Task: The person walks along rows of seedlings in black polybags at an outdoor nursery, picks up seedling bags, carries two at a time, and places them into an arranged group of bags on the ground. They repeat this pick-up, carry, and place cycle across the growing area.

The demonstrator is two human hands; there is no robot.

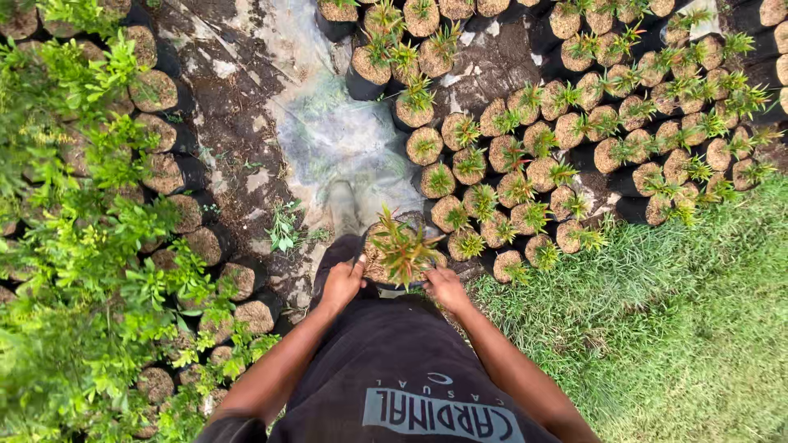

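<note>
A potted seedling was held at waist height, just before the body, above a plastic sheet on bare soil. The left hand was curled against the bag's left side, thumb at the rim; the right hand was cupped under its right side. Both were closed on it. The bag had not been set down. Beyond, to the right, many like bags were seen packed in rows beside grass; leafy shrubs in bags were ranged at left.

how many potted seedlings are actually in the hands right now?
1: the potted seedling, held between left hand and right hand. All other bags sit on the ground.
</note>
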